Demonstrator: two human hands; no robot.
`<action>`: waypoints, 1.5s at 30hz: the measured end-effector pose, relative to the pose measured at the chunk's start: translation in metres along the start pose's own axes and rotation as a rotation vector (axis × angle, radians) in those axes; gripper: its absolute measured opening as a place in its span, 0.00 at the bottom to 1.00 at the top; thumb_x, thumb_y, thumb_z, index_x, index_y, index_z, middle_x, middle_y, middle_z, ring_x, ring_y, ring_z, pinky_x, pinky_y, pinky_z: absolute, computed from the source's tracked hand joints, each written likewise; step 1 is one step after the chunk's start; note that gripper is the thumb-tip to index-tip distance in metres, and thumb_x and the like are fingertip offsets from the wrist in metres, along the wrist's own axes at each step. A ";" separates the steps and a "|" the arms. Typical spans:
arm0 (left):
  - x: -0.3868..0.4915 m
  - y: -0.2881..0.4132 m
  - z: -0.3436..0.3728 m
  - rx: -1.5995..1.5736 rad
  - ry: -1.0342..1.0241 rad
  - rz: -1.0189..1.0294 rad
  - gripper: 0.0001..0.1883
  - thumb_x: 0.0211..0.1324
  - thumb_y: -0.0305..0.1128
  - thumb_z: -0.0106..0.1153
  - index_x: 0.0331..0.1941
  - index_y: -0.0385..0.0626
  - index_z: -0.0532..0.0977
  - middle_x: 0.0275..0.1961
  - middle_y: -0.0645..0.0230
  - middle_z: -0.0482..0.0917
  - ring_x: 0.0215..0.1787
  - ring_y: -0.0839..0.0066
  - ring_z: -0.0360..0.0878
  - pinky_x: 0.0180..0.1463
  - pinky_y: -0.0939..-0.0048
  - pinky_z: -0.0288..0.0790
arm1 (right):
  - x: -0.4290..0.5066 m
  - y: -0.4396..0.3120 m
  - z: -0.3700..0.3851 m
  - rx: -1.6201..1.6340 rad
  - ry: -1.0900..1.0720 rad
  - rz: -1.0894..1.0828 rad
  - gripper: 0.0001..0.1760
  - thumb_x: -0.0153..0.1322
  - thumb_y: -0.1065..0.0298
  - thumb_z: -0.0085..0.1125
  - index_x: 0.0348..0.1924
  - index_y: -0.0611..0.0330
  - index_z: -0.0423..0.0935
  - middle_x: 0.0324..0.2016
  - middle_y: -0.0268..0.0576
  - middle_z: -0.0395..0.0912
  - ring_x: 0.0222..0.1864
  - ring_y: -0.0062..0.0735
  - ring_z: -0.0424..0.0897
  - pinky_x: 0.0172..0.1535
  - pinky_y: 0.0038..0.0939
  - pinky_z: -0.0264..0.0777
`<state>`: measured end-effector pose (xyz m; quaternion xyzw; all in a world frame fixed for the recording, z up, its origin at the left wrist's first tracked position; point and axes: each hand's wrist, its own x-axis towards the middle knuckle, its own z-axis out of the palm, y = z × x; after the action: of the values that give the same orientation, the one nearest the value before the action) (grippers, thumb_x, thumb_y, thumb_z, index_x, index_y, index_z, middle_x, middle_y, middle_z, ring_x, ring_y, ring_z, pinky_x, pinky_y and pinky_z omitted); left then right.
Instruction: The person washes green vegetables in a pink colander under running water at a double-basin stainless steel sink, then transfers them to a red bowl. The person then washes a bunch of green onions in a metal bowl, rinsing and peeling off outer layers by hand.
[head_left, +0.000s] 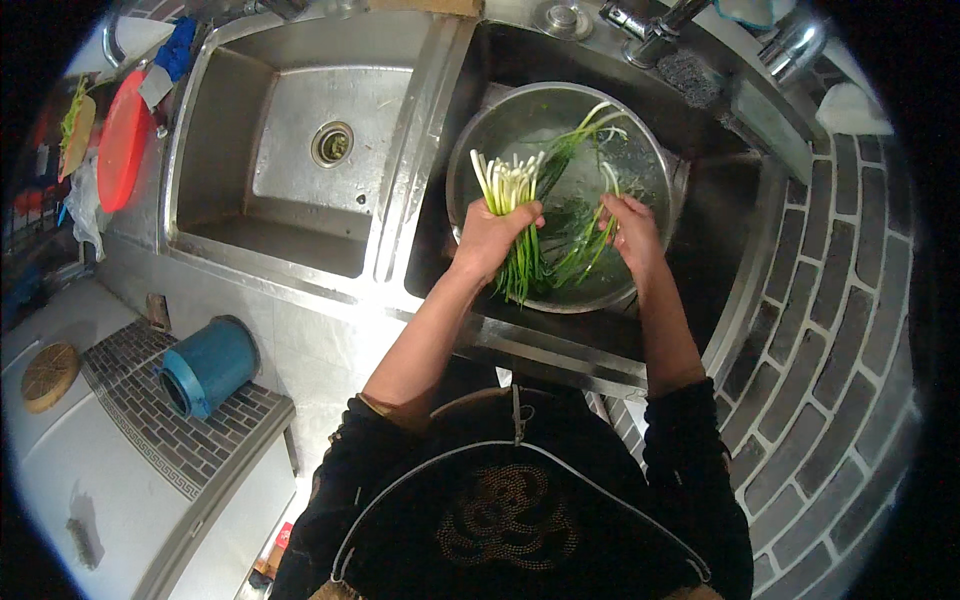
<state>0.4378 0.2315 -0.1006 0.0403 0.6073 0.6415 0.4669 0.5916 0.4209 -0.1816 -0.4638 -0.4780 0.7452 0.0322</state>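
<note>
A thick bunch of scallions (514, 187) is gripped in my left hand (491, 234), white root ends up and green tops hanging down. My right hand (628, 225) pinches a few thin scallion stalks (592, 247) by their upper part, their greens trailing toward the water. Both hands are over a round metal basin (456, 161) of water, which sits in the right-hand sink bowl (720, 225). More loose scallions (592, 133) lie against the basin's far side, white ends toward the rim. Some greens under the water are hard to make out.
Left of the basin is a second stainless steel sink bowl (300, 135) with a drain (332, 144). A faucet (645, 45) and a steel wool scourer (686, 75) are behind the basin. A red plastic basin (122, 142) and a cleaver (157, 86) rest at left. A brick-patterned wall (817, 300) borders the right.
</note>
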 end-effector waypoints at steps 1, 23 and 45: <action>0.001 0.001 0.001 0.022 0.000 -0.004 0.06 0.49 0.27 0.60 0.31 0.38 0.78 0.26 0.71 0.79 0.29 0.81 0.75 0.36 0.79 0.68 | -0.015 -0.007 0.006 0.102 -0.046 0.019 0.09 0.69 0.62 0.55 0.35 0.59 0.76 0.24 0.35 0.76 0.27 0.24 0.75 0.28 0.26 0.68; -0.009 0.007 0.012 0.200 -0.027 0.214 0.08 0.49 0.23 0.63 0.34 0.38 0.77 0.31 0.72 0.80 0.33 0.84 0.75 0.39 0.79 0.70 | -0.061 -0.077 0.037 -0.368 -0.060 -0.592 0.10 0.70 0.72 0.52 0.44 0.62 0.73 0.33 0.37 0.80 0.31 0.19 0.75 0.36 0.22 0.68; -0.006 0.014 0.014 0.078 -0.189 0.083 0.11 0.46 0.25 0.65 0.36 0.38 0.77 0.30 0.72 0.80 0.29 0.83 0.75 0.34 0.80 0.70 | -0.085 -0.066 0.056 -0.294 -0.230 -0.343 0.06 0.69 0.68 0.55 0.32 0.60 0.75 0.22 0.28 0.72 0.19 0.11 0.64 0.22 0.15 0.56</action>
<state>0.4423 0.2403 -0.0829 0.1441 0.5829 0.6294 0.4932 0.5737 0.3768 -0.0705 -0.2877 -0.6535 0.6992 0.0356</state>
